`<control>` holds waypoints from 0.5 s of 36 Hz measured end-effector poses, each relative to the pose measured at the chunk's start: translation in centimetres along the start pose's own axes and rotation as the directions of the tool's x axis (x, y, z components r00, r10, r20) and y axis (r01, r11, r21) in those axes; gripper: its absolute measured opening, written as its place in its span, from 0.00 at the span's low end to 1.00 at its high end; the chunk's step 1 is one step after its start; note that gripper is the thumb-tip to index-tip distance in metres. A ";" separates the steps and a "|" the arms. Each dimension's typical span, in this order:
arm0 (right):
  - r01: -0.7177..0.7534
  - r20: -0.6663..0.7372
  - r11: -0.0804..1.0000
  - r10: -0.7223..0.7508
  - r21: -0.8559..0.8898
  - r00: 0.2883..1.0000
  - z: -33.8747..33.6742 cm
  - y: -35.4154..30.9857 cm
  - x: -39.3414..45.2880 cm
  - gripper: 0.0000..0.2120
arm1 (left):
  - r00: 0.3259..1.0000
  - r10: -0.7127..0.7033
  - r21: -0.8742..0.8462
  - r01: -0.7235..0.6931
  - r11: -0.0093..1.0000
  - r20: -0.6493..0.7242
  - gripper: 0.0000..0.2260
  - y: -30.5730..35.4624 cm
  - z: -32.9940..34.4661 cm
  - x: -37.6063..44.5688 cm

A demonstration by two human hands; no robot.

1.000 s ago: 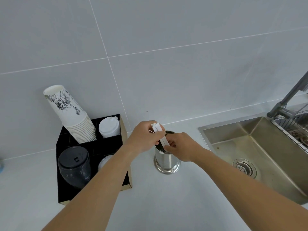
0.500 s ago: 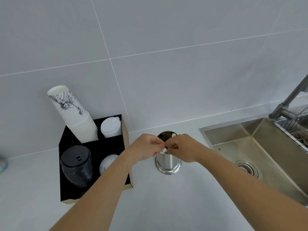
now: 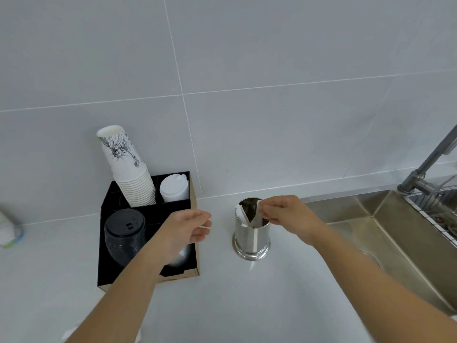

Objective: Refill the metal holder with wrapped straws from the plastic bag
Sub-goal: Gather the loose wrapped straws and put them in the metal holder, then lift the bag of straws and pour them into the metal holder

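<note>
Hand pinching straws over holder

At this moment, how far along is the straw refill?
Done: a few wrapped straws already stand in the metal holder. In hand: the right hand pinches one straw top at the rim; the left hand is open and empty beside it. Left: the holder looks mostly unfilled. No plastic bag is clearly in view.

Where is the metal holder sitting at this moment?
In the head view the metal holder stands upright on the white counter, right of centre, between the black cup organizer and the sink, with the right hand at its rim.
</note>
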State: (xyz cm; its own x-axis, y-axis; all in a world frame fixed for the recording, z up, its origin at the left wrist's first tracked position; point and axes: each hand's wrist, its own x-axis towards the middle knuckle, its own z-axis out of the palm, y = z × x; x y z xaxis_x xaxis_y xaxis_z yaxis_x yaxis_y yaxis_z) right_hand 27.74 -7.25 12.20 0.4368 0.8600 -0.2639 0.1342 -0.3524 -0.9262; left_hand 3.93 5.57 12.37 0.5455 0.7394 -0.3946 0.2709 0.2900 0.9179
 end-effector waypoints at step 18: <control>-0.357 0.191 0.724 0.304 0.590 0.933 10.0 0.5 -4.8 0.13 | 0.892 -0.337 -0.678 0.050 0.734 -0.300 0.11 -12.1 -13.0 -11.2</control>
State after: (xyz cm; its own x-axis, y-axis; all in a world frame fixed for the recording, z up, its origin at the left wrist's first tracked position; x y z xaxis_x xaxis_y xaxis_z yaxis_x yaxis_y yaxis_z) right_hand 16.84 -7.83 10.31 0.2782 0.7660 -0.5795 -0.5840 -0.3441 -0.7352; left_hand -15.76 1.68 6.23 0.1578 0.7441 -0.6491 -0.3117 0.6613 0.6823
